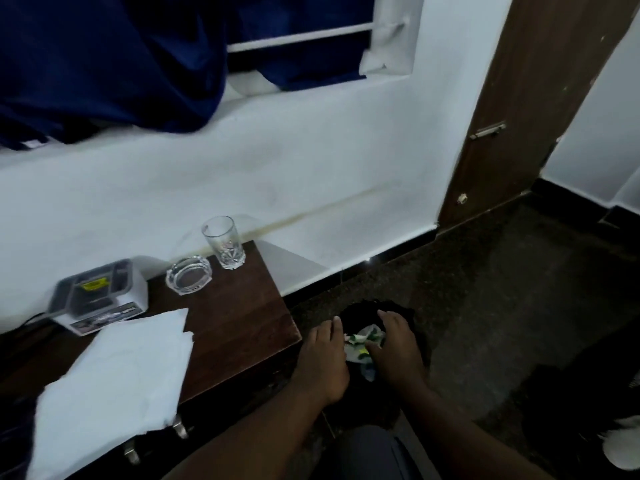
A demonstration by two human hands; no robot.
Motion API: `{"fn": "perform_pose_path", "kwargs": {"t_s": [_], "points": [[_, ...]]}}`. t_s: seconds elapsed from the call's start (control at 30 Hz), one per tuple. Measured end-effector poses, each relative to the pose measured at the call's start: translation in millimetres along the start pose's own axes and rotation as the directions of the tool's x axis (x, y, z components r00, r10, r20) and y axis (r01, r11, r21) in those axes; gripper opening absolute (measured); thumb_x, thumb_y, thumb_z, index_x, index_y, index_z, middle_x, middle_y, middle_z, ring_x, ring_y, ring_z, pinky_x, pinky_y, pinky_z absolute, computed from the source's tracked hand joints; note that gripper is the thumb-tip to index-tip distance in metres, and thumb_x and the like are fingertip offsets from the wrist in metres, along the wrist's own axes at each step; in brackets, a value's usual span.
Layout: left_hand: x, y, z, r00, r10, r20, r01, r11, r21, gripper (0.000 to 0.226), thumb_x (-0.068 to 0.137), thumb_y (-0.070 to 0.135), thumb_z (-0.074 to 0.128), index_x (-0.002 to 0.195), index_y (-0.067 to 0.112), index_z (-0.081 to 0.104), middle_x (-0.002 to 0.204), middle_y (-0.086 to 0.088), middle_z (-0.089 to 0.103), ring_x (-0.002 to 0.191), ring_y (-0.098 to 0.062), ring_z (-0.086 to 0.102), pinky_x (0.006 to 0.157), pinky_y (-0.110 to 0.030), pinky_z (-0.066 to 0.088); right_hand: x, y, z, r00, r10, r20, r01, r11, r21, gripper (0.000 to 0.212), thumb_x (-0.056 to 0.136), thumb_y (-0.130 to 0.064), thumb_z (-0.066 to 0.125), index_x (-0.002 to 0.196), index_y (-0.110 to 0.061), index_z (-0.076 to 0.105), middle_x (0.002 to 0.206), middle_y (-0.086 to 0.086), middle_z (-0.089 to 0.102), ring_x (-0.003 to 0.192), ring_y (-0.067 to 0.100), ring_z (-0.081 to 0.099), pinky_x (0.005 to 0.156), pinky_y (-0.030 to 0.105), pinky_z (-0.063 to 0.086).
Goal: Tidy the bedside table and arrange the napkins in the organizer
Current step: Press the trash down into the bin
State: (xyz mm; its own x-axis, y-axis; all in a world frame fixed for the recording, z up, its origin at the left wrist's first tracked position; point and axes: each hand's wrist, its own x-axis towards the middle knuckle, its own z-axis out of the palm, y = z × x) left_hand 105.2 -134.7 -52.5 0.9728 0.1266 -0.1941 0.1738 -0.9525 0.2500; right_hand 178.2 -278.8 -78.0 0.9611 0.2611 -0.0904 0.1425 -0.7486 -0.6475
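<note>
Napkins (114, 372): stack, long axis near-left to far-right, beside organizer (100, 296). Left hand (322, 362) released; right hand (394, 351) grasping crumpled wrapper (363, 336).

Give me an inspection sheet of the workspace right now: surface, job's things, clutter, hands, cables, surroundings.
Surface: dark wooden bedside table against the wall.
Job's things: white napkins in a loose pile at the table's near left, overhanging the front edge; grey-and-white organizer at the back left, contents unclear.
Clutter: glass tumbler upright and glass ashtray at the back; crumpled wrapper over a black bin on the floor.
Hands: left hand flat beside the wrapper; right hand curved round it, thumb on it.
Cables: dark cable left of the organizer.
Surroundings: blue curtain, white wall, brown door, dark floor.
</note>
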Motion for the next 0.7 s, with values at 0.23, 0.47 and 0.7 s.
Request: {"fn": "perform_pose_path", "kwargs": {"t_s": [0.23, 0.47, 0.7], "points": [[-42, -35, -49, 0.986, -0.085, -0.145, 0.078, 0.996, -0.053, 0.076, 0.096, 0.039, 0.02, 0.163, 0.009, 0.004, 0.169, -0.013, 0.014, 0.153, -0.031, 0.018, 0.125, -0.039, 0.02, -15, -83, 10, 0.959, -0.283, 0.012, 0.283, 0.959, -0.003, 0.072, 0.088, -0.029, 0.072, 0.151, -0.013, 0.042, 0.157, 0.006, 0.041, 0.146, 0.023, 0.036, 0.119, 0.036, 0.033], [-99, -108, -88, 0.941, -0.187, -0.283, 0.182, 0.982, -0.044, 0.081, 0.086, 0.033, 0.012, 0.162, 0.005, 0.01, 0.168, -0.017, 0.019, 0.153, -0.033, 0.021, 0.126, -0.041, 0.019, -40, -167, 37, 0.875, -0.482, 0.041, 0.479, 0.875, 0.076, 0.068, 0.088, -0.032, 0.072, 0.148, -0.013, 0.046, 0.151, 0.006, 0.048, 0.141, 0.023, 0.042, 0.116, 0.031, 0.034], [-159, -174, -118, 0.87, -0.329, -0.366, 0.343, 0.939, -0.029, 0.075, 0.093, 0.029, 0.029, 0.162, 0.005, 0.013, 0.166, -0.018, 0.024, 0.154, -0.036, 0.021, 0.124, -0.045, 0.022, -68, -246, 81, 0.782, -0.617, 0.083, 0.602, 0.784, 0.156, 0.066, 0.092, -0.039, 0.067, 0.149, -0.011, 0.045, 0.152, 0.006, 0.049, 0.143, 0.021, 0.041, 0.115, 0.026, 0.029]]}}
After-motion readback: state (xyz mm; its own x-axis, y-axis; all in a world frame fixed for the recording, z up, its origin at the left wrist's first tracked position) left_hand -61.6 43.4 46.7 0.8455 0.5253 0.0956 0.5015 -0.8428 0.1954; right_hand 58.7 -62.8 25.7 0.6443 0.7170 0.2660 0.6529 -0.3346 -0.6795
